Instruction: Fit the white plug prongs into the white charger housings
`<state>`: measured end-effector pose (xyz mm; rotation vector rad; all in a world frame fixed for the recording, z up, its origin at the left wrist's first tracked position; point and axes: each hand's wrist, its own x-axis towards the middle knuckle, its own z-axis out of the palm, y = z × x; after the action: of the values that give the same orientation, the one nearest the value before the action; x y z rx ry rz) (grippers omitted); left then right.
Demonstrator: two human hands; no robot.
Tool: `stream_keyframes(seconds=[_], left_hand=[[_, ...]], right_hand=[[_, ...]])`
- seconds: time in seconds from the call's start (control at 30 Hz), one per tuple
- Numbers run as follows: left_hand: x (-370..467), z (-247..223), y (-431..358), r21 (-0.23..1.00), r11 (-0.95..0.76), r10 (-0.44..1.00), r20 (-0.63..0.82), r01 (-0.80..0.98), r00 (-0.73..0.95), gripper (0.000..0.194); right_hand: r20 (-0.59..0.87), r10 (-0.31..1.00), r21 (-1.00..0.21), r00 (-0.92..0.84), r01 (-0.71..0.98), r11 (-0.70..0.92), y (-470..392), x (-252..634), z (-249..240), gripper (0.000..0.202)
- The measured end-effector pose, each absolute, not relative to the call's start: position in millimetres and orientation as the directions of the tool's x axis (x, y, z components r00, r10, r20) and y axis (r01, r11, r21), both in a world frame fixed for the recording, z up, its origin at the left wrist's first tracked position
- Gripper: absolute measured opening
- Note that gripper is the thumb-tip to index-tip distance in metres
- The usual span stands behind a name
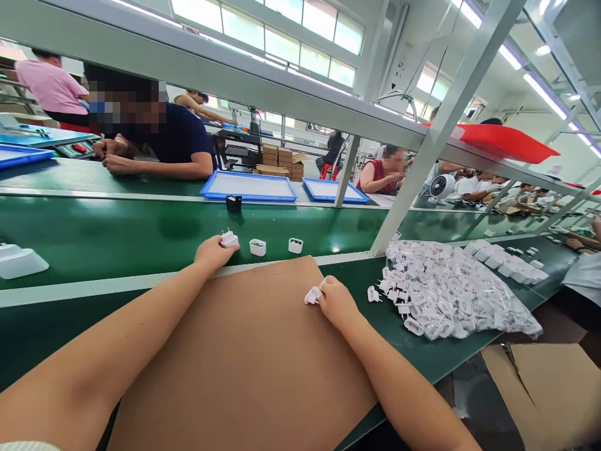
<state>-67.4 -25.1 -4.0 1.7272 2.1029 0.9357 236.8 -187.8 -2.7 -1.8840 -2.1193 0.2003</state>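
**White plug parts, one in each hand, at a green belt**

Left hand (210, 254): closed on a white two-pin plug (229, 238), pins upward, over the near edge of the green belt (141, 232).

Right hand (338, 302): apart from the left, fingers pinching a small white plug piece (312, 296) above the cardboard sheet (244, 351), near its far right corner. Exact shape partly hidden by the grip.

White housings, two: one nearer the left hand (258, 248), the other to its right (295, 245); apart, open ends up, near the belt's near edge, dark parts inside.

Black block (233, 203): one, at the belt's far edge.

Clear bag (451, 288): filled with white plug parts, spilling at its left side, on the green bench (361, 275), right of the cardboard. One loose plug part (373, 294) lies just left of the spill.

Handling, as judged: light, stiff, smooth plastic, perhaps a little slippery; shells sturdy, pins likelier to bend. Best held by the broad sides of the body, fingers clear of the pins; housings by their outer walls, away from the open ends.
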Motion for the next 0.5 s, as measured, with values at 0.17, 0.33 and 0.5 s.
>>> stream_keyframes(seconds=[0.17, 0.33, 0.5], left_hand=[[-66, -1, -33, 0.403, -0.104, 0.856, 0.501, 0.909, -0.124, 0.089], [-68, -2, -26, 0.0, -0.376, 0.883, 0.302, 0.927, 0.359, 0.053], [-70, 2, -31, 0.027, -0.301, 0.908, 0.313, 0.953, 0.278, 0.036]], right_hand=[[0.154, 0.98, -0.432, -0.125, 0.884, 0.18, -190, 244, -8, 0.019], [0.1, 0.987, -0.746, -0.124, 0.648, 0.157, -189, 245, -15, 0.029], [-0.036, 0.995, -0.983, -0.094, 0.184, -0.018, -185, 247, -20, 0.046]])
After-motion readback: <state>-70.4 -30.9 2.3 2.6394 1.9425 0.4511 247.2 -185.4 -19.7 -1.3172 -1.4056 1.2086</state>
